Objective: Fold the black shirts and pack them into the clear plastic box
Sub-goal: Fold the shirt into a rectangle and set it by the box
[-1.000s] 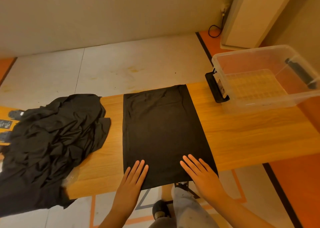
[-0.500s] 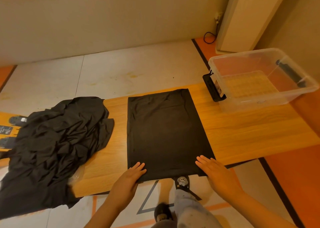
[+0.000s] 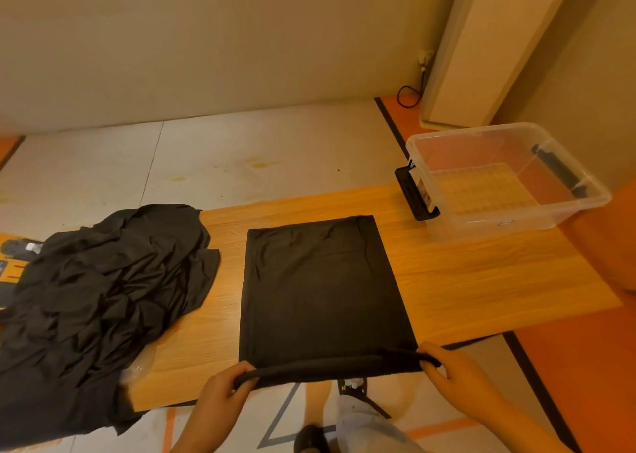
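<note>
Head camera, looking down at a wooden table. A black shirt, already narrowed to a flat rectangle, lies at the centre. The left hand at 7 o'clock and the right hand at 5 o'clock each pinch a near corner, raising the hem in a soft roll. The clear box sits at 2 o'clock, and a heap of unfolded shirts lies at 9 o'clock. To fold well, probably lift both corners level, keep the hem taut, and lay it square on the far edge.
</note>
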